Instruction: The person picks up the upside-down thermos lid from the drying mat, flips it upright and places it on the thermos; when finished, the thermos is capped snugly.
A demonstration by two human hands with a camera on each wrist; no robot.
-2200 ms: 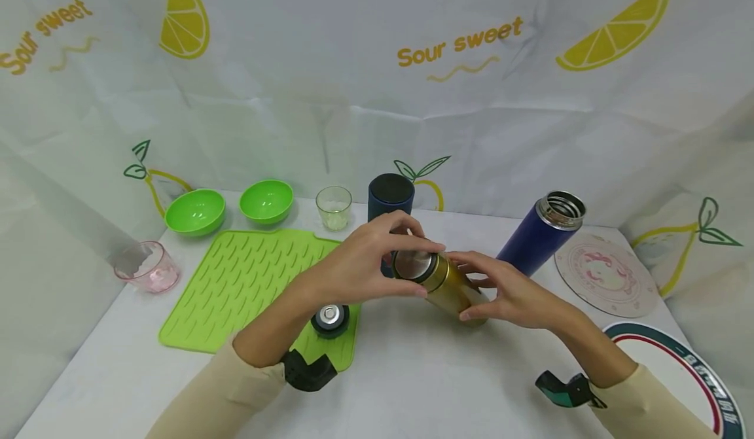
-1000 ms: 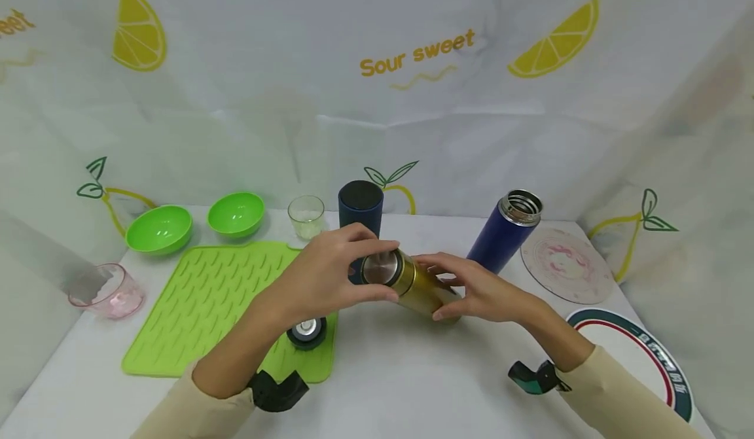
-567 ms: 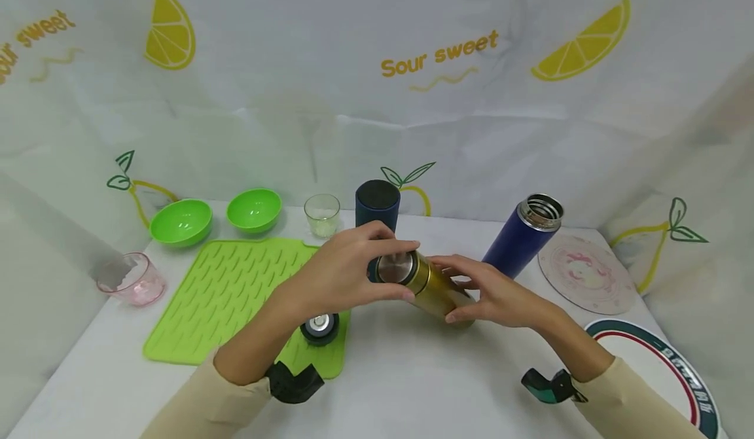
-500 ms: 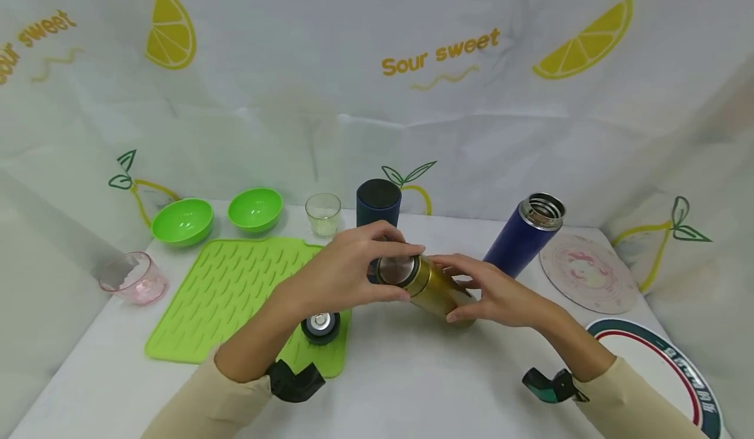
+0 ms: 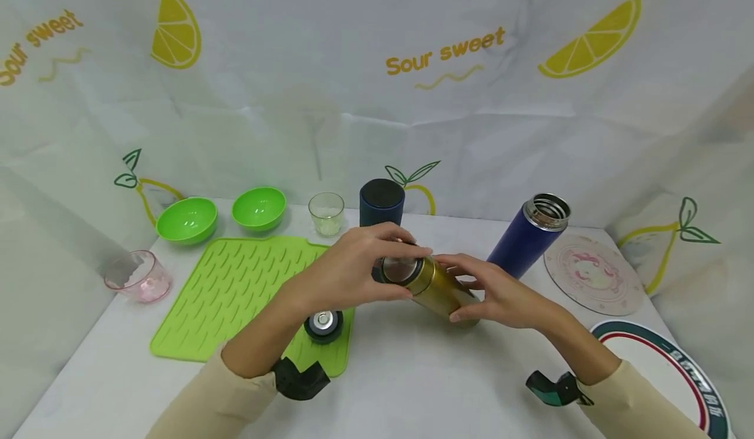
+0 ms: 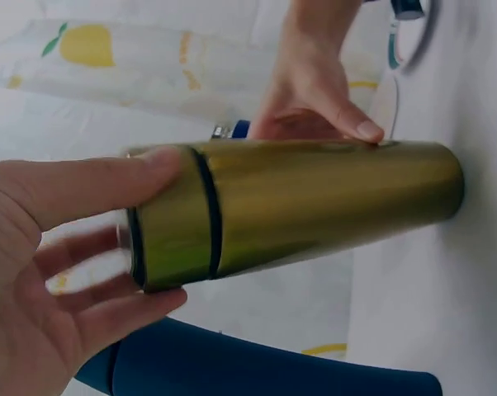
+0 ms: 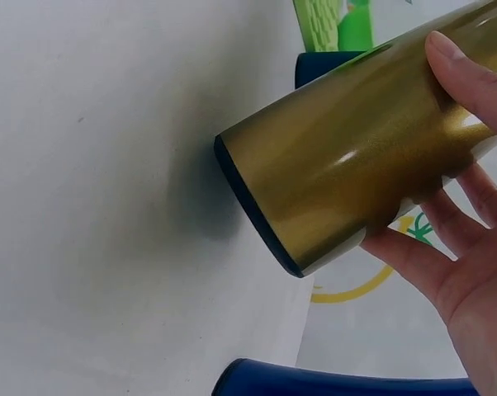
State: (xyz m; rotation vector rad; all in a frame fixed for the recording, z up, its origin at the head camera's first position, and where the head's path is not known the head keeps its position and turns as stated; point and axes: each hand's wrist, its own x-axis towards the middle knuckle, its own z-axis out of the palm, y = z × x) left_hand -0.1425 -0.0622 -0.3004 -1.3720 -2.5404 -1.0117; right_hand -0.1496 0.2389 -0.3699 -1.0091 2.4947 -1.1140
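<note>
Around the gold flask point(image 5: 443, 287), both hands curl

— Where are the two arms?
— Both forearms, in cream sleeves, reach forward and angle inward so the hands meet at the middle. A dark band sits at each wrist.
— And the left hand point(image 5: 353, 269)?
— Palm turned right, fingers curled, thumb above and fingertips point(image 6: 141, 301) below, gripping the capped end of the tilted gold metal flask point(image 5: 438, 287).
— The right hand point(image 5: 497, 292)?
— It cups the flask's body, thumb laid along the side, fingers wrapped behind.
</note>
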